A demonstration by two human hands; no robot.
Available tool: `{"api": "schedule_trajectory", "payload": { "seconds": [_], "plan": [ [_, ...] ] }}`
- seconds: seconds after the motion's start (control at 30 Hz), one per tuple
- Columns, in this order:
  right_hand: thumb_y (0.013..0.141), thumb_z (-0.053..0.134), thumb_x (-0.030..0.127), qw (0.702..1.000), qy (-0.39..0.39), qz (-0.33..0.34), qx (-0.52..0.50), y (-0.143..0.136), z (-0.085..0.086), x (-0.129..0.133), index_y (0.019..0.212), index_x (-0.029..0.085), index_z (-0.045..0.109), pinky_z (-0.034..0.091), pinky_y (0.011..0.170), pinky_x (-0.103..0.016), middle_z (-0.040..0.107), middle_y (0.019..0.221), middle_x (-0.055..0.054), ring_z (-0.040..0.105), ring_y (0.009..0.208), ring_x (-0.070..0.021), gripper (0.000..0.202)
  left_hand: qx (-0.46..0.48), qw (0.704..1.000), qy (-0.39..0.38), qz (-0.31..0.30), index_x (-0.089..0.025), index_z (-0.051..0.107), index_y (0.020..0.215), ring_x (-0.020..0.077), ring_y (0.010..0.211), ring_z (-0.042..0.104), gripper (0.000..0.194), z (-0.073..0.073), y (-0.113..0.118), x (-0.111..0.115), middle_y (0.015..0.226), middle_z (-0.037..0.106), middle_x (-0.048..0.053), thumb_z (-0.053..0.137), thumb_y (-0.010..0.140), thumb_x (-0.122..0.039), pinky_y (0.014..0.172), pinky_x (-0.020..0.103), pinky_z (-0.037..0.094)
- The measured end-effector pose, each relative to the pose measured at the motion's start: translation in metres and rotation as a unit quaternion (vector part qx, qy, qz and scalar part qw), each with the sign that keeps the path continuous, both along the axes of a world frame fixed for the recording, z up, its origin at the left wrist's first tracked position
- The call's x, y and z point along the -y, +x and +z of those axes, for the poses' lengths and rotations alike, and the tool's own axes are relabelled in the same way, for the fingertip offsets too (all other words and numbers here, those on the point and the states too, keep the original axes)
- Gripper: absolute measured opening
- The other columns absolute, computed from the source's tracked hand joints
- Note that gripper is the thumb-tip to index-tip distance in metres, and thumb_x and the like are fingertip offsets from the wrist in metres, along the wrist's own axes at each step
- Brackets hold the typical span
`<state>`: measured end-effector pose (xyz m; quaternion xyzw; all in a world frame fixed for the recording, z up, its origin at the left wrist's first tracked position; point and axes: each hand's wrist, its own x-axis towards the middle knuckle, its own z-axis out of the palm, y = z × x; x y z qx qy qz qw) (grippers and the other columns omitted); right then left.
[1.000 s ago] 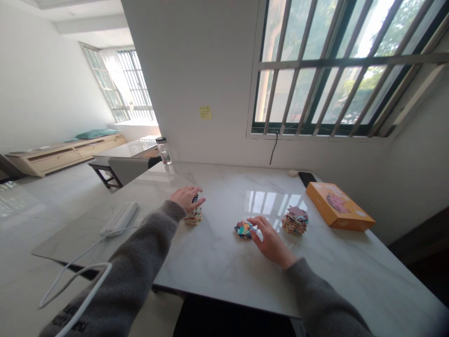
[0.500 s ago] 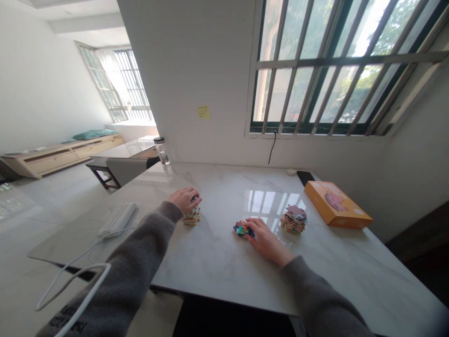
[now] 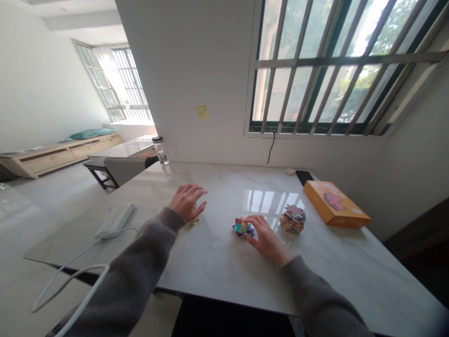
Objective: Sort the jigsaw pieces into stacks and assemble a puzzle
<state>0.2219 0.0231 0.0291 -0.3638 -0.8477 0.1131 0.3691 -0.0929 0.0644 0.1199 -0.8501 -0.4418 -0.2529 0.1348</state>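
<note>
My left hand (image 3: 187, 200) hovers over a small stack of puzzle pieces (image 3: 195, 220) on the white marble table (image 3: 217, 262). Its fingers are spread, and it hides most of the stack. My right hand (image 3: 265, 237) lies on the table with its fingertips gripping the right edge of a colourful cluster of joined puzzle pieces (image 3: 241, 228). A taller stack of puzzle pieces (image 3: 293, 218) stands just right of that hand, apart from it.
An orange puzzle box (image 3: 335, 204) lies at the right, with a dark phone (image 3: 304, 177) behind it near the wall. A clear bottle (image 3: 161, 150) stands at the far left corner. A white power strip (image 3: 116, 219) with its cable lies at the left edge.
My left hand has lifted off the small stack and spread its fingers. My right hand has closed its fingertips onto the colourful cluster.
</note>
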Motion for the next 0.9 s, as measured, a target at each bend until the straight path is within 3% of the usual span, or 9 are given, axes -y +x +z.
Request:
{"api": "schedule_trajectory", "payload": {
  "seconds": [0.1, 0.2, 0.33, 0.43, 0.53, 0.67, 0.8, 0.9],
  "plan": [
    [0.084, 0.065, 0.013, 1.000, 0.011, 0.010, -0.015, -0.004, 0.004, 0.006, 0.122, 0.025, 0.053, 0.051, 0.096, -0.049, 0.060, 0.117, -0.010, 0.054, 0.112, -0.0276, 0.042, 0.012, 0.996, -0.044, -0.079, -0.024, 0.062, 0.109, 0.0259, 0.108, 0.057, 0.023, -0.012, 0.032, 0.025, 0.112, 0.066, 0.007, 0.056, 0.088, -0.030, 0.097, 0.043, 0.042],
    [0.082, 0.066, 0.012, 0.999, 0.019, 0.021, -0.027, -0.006, 0.007, 0.011, 0.124, 0.025, 0.051, 0.051, 0.093, -0.048, 0.060, 0.115, -0.009, 0.055, 0.110, -0.0275, 0.047, 0.020, 0.988, -0.092, -0.126, -0.027, 0.057, 0.120, 0.0290, 0.115, 0.054, 0.042, -0.038, 0.058, 0.041, 0.124, 0.061, 0.009, 0.068, 0.080, -0.036, 0.097, 0.045, 0.043],
    [0.081, 0.067, 0.013, 0.999, 0.016, 0.034, -0.037, -0.007, 0.008, 0.014, 0.124, 0.026, 0.051, 0.052, 0.092, -0.046, 0.061, 0.114, -0.009, 0.057, 0.108, -0.0267, 0.047, 0.055, 0.981, -0.124, -0.140, -0.027, 0.057, 0.119, 0.0279, 0.114, 0.054, 0.044, -0.066, 0.073, 0.045, 0.123, 0.060, 0.009, 0.069, 0.076, -0.027, 0.097, 0.045, 0.045],
    [0.080, 0.068, 0.014, 0.998, 0.018, 0.040, -0.050, -0.009, 0.008, 0.015, 0.124, 0.026, 0.052, 0.052, 0.091, -0.045, 0.062, 0.113, -0.008, 0.057, 0.107, -0.0264, 0.047, 0.079, 0.976, -0.136, -0.151, -0.027, 0.059, 0.111, 0.0257, 0.111, 0.055, 0.034, -0.072, 0.075, 0.046, 0.118, 0.062, 0.007, 0.063, 0.078, -0.020, 0.095, 0.042, 0.046],
    [0.080, 0.068, 0.016, 0.997, 0.014, 0.044, -0.061, -0.010, 0.010, 0.017, 0.124, 0.026, 0.052, 0.052, 0.092, -0.044, 0.061, 0.113, -0.009, 0.057, 0.107, -0.0263, 0.048, 0.081, 0.974, -0.135, -0.165, -0.026, 0.059, 0.108, 0.0253, 0.110, 0.056, 0.031, -0.066, 0.075, 0.049, 0.115, 0.064, 0.007, 0.061, 0.078, -0.018, 0.095, 0.041, 0.045],
    [0.084, 0.064, 0.018, 0.996, 0.010, 0.021, -0.091, -0.008, 0.011, 0.019, 0.129, 0.025, 0.048, 0.051, 0.094, -0.045, 0.059, 0.117, -0.011, 0.057, 0.109, -0.0267, 0.049, 0.082, 0.980, -0.106, -0.146, -0.025, 0.059, 0.106, 0.0251, 0.111, 0.055, 0.027, -0.043, 0.059, 0.050, 0.118, 0.064, 0.006, 0.059, 0.080, -0.018, 0.098, 0.042, 0.043],
    [0.091, 0.054, 0.017, 0.996, 0.014, -0.010, -0.093, -0.006, 0.009, 0.017, 0.132, 0.025, 0.046, 0.052, 0.091, -0.046, 0.060, 0.109, -0.010, 0.058, 0.103, -0.0255, 0.043, 0.113, 0.988, -0.067, -0.080, -0.024, 0.059, 0.105, 0.0249, 0.112, 0.055, 0.025, -0.013, 0.015, 0.038, 0.118, 0.065, 0.005, 0.056, 0.080, -0.018, 0.103, 0.044, 0.041],
    [0.092, 0.052, 0.018, 0.996, 0.017, -0.010, -0.086, -0.006, 0.006, 0.014, 0.133, 0.026, 0.047, 0.053, 0.089, -0.046, 0.061, 0.105, -0.009, 0.059, 0.100, -0.0251, 0.042, 0.133, 0.989, -0.059, -0.025, -0.022, 0.059, 0.102, 0.0258, 0.113, 0.054, 0.023, 0.000, -0.026, 0.020, 0.118, 0.065, 0.006, 0.054, 0.080, -0.021, 0.105, 0.045, 0.040]
  ]
}}
